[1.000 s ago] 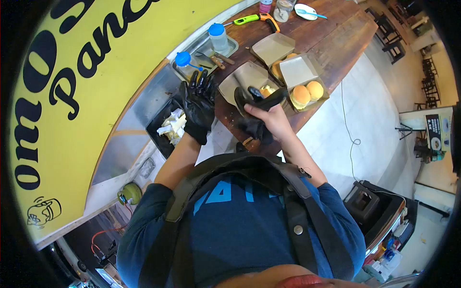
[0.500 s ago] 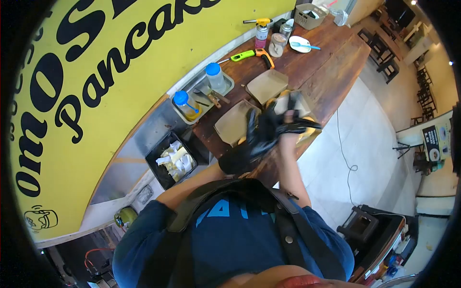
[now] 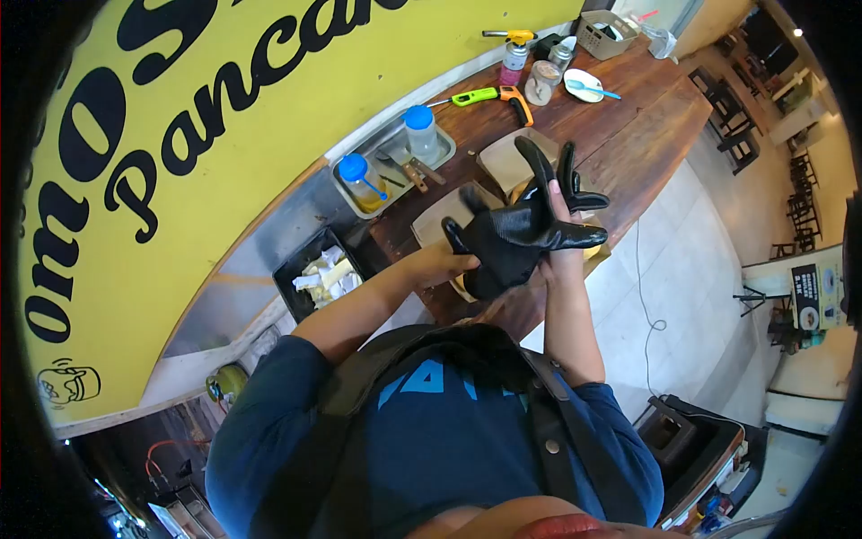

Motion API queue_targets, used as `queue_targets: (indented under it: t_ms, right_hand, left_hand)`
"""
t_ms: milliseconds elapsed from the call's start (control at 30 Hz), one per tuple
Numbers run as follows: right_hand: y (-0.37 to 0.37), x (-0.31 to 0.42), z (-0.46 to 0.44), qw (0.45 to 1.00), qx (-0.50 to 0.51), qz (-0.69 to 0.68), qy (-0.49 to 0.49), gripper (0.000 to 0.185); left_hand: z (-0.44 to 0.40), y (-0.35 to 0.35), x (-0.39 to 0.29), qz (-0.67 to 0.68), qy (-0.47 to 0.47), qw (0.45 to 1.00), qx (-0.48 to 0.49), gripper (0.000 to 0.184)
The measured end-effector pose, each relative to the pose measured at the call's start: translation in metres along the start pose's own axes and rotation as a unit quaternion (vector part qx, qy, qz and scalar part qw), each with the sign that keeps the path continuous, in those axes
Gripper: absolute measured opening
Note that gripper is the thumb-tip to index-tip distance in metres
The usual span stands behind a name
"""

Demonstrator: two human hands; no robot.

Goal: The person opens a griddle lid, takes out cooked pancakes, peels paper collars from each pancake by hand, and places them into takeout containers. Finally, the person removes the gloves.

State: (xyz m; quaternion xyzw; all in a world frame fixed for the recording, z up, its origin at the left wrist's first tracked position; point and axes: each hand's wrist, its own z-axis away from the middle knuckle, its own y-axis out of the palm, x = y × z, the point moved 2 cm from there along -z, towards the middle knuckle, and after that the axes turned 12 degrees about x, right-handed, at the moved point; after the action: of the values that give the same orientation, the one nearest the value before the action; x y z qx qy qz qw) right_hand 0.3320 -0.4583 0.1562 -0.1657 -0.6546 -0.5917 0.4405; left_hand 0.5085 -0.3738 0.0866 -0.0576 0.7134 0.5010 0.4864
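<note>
Both my hands meet over the near part of the wooden table. My left hand point(image 3: 456, 259) comes in from the left, bare at the wrist, and grips crumpled black glove material point(image 3: 505, 244). Black glove fingers partly hide it. My right hand point(image 3: 558, 216) rises on the right, its bare thumb lying against the shiny black rubber; its other fingers are hidden. Several black glove fingers spread upward and to the right. Behind them are open cardboard boxes point(image 3: 508, 163), with a sliver of yellow food showing beside the gloves.
Blue-capped bottles point(image 3: 420, 133) and wooden-handled tools share a metal tray point(image 3: 445, 151). A black bin point(image 3: 289, 269) holds crumpled wrappers. Farther back are a green-orange tool point(image 3: 476, 96), a torch canister point(image 3: 514, 63), a jar point(image 3: 542, 83), a white plate point(image 3: 584, 77) and a basket point(image 3: 600, 39).
My gloved left hand, earlier spread apart near the bin, has come over to my right hand. Its wrist is now bare and glove material is bunched between the hands. The view has shifted.
</note>
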Motion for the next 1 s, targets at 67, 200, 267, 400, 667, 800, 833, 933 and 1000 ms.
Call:
queue_targets:
  t_ms: [67,200,267,400,667,800,833,933,1000]
  right_hand:
    - [0.000,-0.001,0.004,1.000,-0.027,0.007,-0.009,0.026]
    - [-0.035,0.005,0.012,0.985,-0.089,0.127,-0.076,0.033]
    - [-0.036,0.015,0.027,0.987,-0.101,0.106,-0.072,0.036]
    - [-0.023,0.014,0.062,0.972,-0.104,0.210,0.015,0.037]
    - [0.038,-0.042,0.095,0.848,-0.075,0.523,-0.042,0.053]
    - [-0.001,-0.100,0.098,0.874,-0.018,0.479,0.076,0.057]
    - [0.007,-0.096,0.109,0.891,-0.033,0.438,0.117,0.050]
    - [-0.007,-0.095,0.137,0.919,0.000,0.347,0.184,0.037]
    - [-0.018,-0.092,0.153,0.952,0.002,0.270,0.144,0.029]
  left_hand:
    - [0.006,0.009,-0.003,0.031,-0.041,0.995,-0.085,0.059]
    - [0.028,0.010,0.005,0.105,-0.066,0.975,-0.185,0.032]
    - [0.040,0.007,0.012,0.120,-0.076,0.969,-0.201,0.037]
    - [0.058,-0.005,0.032,0.082,-0.022,0.980,-0.179,0.038]
    - [0.074,0.045,0.059,-0.098,0.106,0.989,0.025,0.052]
    - [0.076,0.048,0.102,0.056,0.067,0.987,-0.137,0.045]
    - [0.077,0.041,0.112,0.121,0.045,0.974,-0.187,0.040]
    - [0.093,0.034,0.128,0.189,0.018,0.971,-0.142,0.037]
    - [0.097,0.047,0.123,0.191,0.030,0.977,-0.092,0.036]
